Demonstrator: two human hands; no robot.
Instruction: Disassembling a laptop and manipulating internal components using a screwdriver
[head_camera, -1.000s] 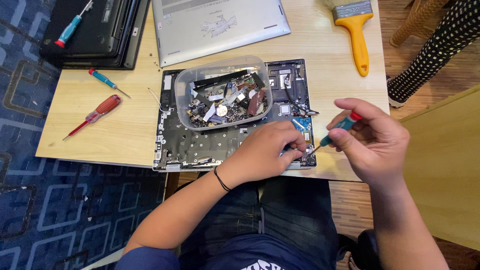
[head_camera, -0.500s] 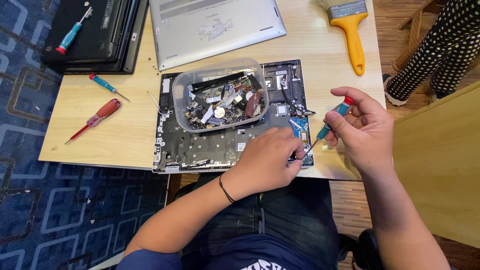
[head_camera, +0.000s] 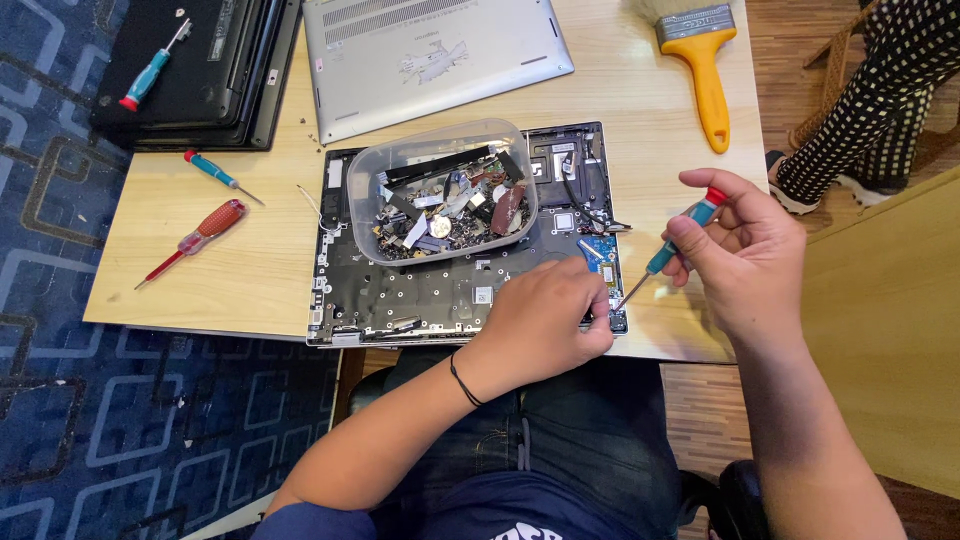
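Opened laptop base (head_camera: 420, 290) lies at front edge of wooden table (head_camera: 250, 270), internals exposed. Left hand (head_camera: 545, 325) rests palm-down on its right front corner; fingers curled, holding nothing that I can see. Right hand (head_camera: 750, 250) pinches small teal screwdriver (head_camera: 672, 247), tip angled toward that corner. Clear tub (head_camera: 445, 190) w/ loose parts sits on base. Yellow brush (head_camera: 700, 60) at rear right.

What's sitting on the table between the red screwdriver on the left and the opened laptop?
In the head view, only bare wooden table lies between the red screwdriver and the opened laptop, apart from a thin pale wire beside the laptop's left edge.
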